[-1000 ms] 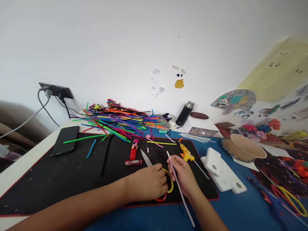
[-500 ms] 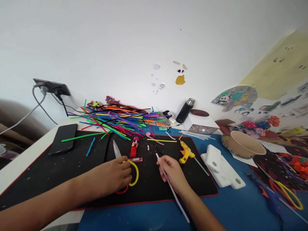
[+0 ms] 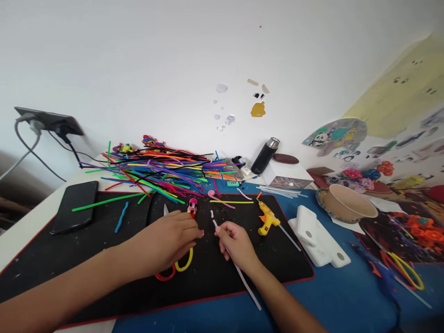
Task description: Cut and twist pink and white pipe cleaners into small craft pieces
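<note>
My right hand (image 3: 236, 243) pinches a pale pink pipe cleaner (image 3: 248, 289) near its upper end, with the long tail running down toward the mat's front edge. Just beyond its tip lies a small pale piece (image 3: 212, 214). My left hand (image 3: 175, 238) is palm down over the scissors (image 3: 183, 264), its fingers loosely bent and seemingly free of the handles. The red and yellow handles and part of the blade show around it. By its fingertips a pink bit (image 3: 202, 233) of a small flat packet peeks out. A red clip-like item with a pink cartoon figure (image 3: 192, 207) lies behind this hand.
A yellow glue gun (image 3: 268, 218) lies on the black mat (image 3: 274, 263), right of my hands. Many coloured pipe cleaners (image 3: 169, 171) pile up behind. A phone (image 3: 76, 206) is at left; white power banks (image 3: 319, 245) and a bowl (image 3: 352, 203) stand right.
My left hand has left the scissors' handles and shifted right and up, covering most of the small packet. The pink pipe cleaner's tip has moved closer to the pale piece. The view has turned slightly.
</note>
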### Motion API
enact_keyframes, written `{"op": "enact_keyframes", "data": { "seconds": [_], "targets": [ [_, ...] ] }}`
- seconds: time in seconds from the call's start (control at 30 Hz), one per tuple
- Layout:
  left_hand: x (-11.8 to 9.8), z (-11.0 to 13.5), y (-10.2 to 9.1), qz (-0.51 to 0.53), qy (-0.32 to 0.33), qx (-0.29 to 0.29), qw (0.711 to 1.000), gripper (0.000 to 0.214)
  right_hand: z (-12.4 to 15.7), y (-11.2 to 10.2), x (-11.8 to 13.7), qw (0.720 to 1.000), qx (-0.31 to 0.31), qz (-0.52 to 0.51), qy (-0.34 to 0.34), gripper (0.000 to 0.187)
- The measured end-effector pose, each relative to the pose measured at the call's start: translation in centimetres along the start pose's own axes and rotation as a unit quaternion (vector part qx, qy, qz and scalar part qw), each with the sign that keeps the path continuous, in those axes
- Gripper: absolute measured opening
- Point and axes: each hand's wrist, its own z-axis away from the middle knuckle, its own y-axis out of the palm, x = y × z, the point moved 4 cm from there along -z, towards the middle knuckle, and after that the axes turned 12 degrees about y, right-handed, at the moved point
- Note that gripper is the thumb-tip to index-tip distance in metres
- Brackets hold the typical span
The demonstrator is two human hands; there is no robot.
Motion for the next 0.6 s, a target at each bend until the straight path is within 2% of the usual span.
{"op": "enact_keyframes", "data": {
  "seconds": [0.1,0.17,0.23,0.37,0.6],
  "targets": [
    [1.1,-2.5,0.8,-0.008,-0.045,0.016,0.999,0.023,0.3,0.6,0.4,1.0,0.0,-0.002,0.005,0.039],
    [1.9,-3.7,1.7,-0.004,-0.049,0.025,0.998,0.029,0.6,0.9,0.8,1.0,0.003,0.006,0.012,0.038],
    [2.6,-4.4,2.5,0.018,-0.043,0.041,0.998,0.023,0.7,1.0,1.1,1.0,0.006,0.008,0.016,0.038],
    [3.9,-5.1,3.1,0.043,-0.03,0.059,0.997,0.013,0.4,0.9,1.0,1.0,0.015,0.004,0.022,0.038],
    [5.4,-5.3,4.0,0.01,0.01,0.065,0.998,0.01,-0.7,1.0,1.2,0.999,0.031,0.001,0.037,0.038]
  ]
}}
